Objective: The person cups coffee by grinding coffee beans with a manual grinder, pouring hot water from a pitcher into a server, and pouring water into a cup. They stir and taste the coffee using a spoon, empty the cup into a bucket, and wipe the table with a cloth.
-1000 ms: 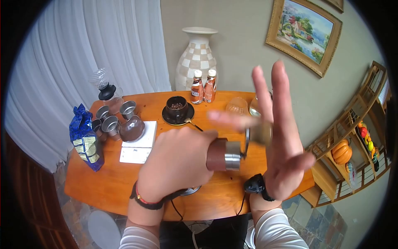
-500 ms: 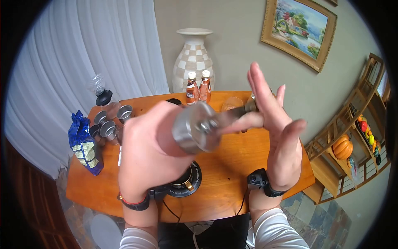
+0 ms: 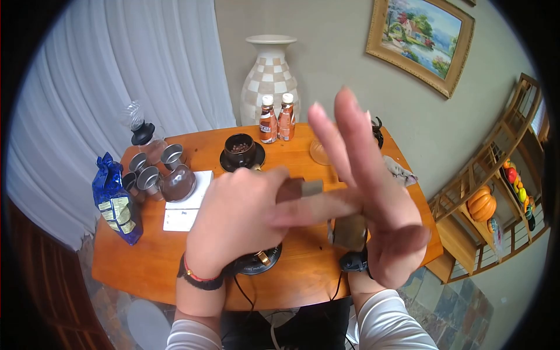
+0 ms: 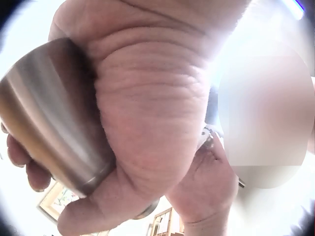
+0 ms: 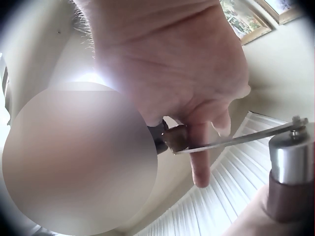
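My left hand (image 3: 239, 216) grips a hand coffee grinder (image 4: 54, 113), a steel cylinder with a brown band, tilted on its side above the table. From its steel cap (image 5: 292, 160) a thin crank arm (image 5: 231, 141) runs to a brown knob (image 5: 177, 138). My right hand (image 3: 385, 227) is at that knob with its fingers stretched out straight, the knob against the base of the fingers. One finger reaches across toward the grinder in the head view. Behind the hands a dark cup (image 3: 240, 157) holding coffee beans stands on a saucer; another black saucer (image 3: 256, 267) lies below my left hand.
On the left of the table (image 3: 146, 256) are a blue bag (image 3: 116, 201), several metal cups (image 3: 150, 181), a glass carafe with a black collar (image 3: 143, 134) and a round glass vessel (image 3: 178, 184) on a white scale (image 3: 181, 217). Two bottles (image 3: 268, 121) stand at the back.
The crank has swung around, its knob now lower and nearer me. My left hand has tipped the grinder's end toward me and back. My right hand moved with the knob, fingers still straight.
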The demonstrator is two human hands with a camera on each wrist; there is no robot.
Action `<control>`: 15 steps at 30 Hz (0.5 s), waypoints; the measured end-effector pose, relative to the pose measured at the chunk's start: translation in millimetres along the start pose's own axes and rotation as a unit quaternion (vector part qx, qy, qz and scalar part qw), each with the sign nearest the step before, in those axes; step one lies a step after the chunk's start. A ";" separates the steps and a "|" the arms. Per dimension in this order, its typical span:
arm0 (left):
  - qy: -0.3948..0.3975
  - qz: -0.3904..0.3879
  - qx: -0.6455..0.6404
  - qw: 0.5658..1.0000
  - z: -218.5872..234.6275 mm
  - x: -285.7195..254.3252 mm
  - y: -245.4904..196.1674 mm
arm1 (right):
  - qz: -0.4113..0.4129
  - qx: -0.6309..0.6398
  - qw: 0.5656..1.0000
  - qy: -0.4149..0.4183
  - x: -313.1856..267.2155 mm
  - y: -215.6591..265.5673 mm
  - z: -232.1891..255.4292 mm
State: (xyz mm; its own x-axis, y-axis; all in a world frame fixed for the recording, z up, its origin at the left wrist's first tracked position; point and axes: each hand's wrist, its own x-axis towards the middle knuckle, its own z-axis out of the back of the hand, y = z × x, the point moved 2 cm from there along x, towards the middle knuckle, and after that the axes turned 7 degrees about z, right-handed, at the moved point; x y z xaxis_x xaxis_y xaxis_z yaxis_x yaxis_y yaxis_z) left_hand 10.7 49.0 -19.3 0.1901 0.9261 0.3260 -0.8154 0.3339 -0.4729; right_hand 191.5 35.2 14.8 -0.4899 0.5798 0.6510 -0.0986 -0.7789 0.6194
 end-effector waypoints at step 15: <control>-0.233 -0.095 -0.143 0.957 19.7 -6.5 -5.1 | 0.026 -0.141 0.976 -0.164 11.0 -20.6 13.1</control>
State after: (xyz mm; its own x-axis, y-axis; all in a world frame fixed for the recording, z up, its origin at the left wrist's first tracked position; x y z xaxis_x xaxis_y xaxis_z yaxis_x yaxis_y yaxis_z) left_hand 2.8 37.8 -3.0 0.0026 0.6870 0.7266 -0.5946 0.5853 -0.5512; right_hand 199.5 60.7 15.0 -0.2007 0.5470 0.8127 -0.3388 -0.8171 0.4664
